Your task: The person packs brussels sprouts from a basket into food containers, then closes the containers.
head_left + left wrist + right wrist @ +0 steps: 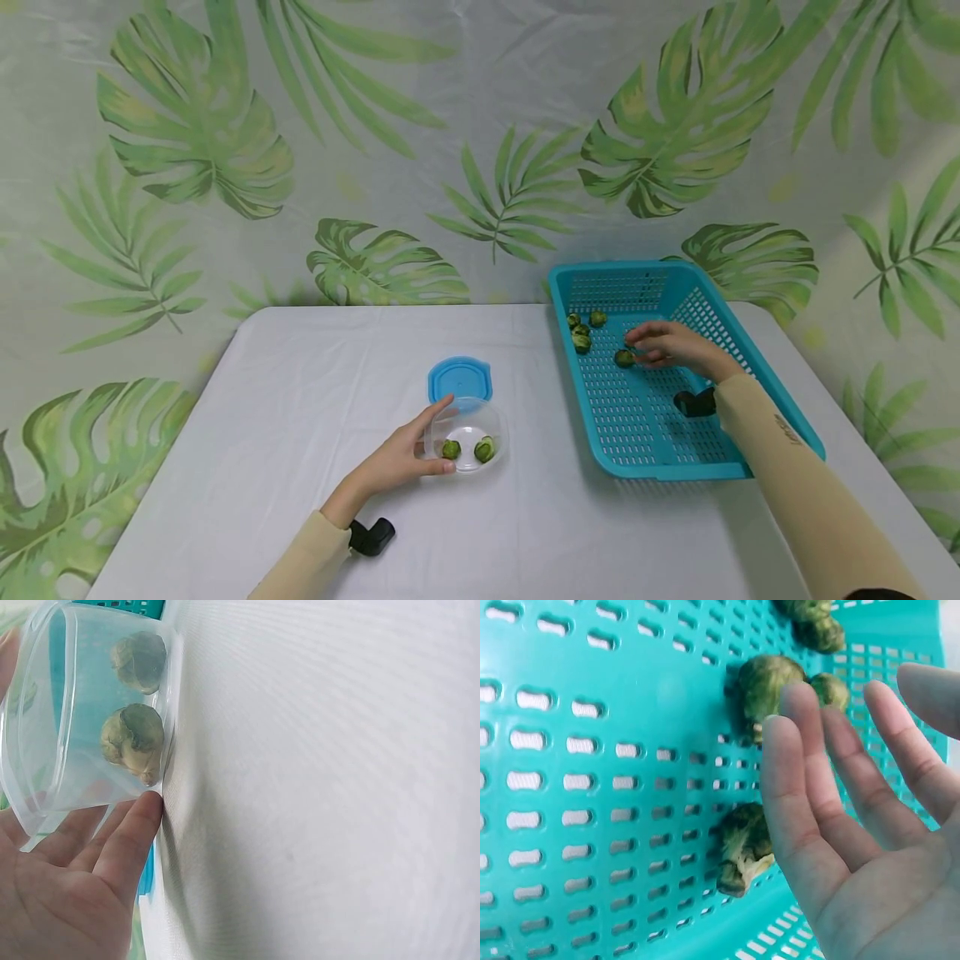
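A clear plastic container (468,463) stands on the white table with two Brussels sprouts inside, one (484,450) to the right and one (450,449) to the left. My left hand (406,454) holds its left side, thumb at the front and fingers round the back. The left wrist view shows both sprouts through the container wall (86,750). Inside the teal basket (622,433), my right hand (678,348) hovers beside a Brussels sprout (624,358), its fingers (784,780) spread and holding nothing. More sprouts (581,343) lie by the basket's left wall.
Behind the container lies a blue lid (459,377), partly seen through the clear rim. Tall perforated walls surround the right hand in the basket. A leaf-patterned cloth (495,208) hangs at the table's back edge. Each wrist carries a black camera (372,537).
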Demonstrator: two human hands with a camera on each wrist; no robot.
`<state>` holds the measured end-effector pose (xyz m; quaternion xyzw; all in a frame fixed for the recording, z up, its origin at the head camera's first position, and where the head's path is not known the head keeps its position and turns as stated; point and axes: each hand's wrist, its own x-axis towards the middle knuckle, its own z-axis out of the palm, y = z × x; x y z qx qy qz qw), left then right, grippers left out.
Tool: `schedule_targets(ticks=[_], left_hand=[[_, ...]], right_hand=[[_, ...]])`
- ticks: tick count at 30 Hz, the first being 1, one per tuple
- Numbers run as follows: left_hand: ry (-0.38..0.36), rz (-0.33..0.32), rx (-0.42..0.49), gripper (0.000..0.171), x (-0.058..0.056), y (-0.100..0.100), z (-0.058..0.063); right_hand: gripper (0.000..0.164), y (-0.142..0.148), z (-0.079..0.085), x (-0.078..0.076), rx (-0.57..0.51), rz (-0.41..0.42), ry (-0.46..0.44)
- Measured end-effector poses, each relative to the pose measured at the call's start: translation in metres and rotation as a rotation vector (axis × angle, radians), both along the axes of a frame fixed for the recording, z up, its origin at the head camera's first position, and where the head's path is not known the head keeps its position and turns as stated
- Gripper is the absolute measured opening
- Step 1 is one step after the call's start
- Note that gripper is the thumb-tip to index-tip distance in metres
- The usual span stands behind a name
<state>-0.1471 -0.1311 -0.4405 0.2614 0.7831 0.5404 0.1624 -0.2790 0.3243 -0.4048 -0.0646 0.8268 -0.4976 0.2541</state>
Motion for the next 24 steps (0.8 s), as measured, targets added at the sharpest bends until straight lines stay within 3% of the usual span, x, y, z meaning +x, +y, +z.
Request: schedule_targets(ticks=[13,24], left_hand=[[0.009,-0.006,0.002,0.089,-0.001,-0.001,-0.001],[0.006,0.009,-0.003,0.088,0.001,0.0,0.001]], right_hand=[[0.051,-0.002,-0.01,-0.007,0.02,0.062,-0.073],[0.051,-0.006,-0.012,-0.007,0.04,0.092,-0.083]])
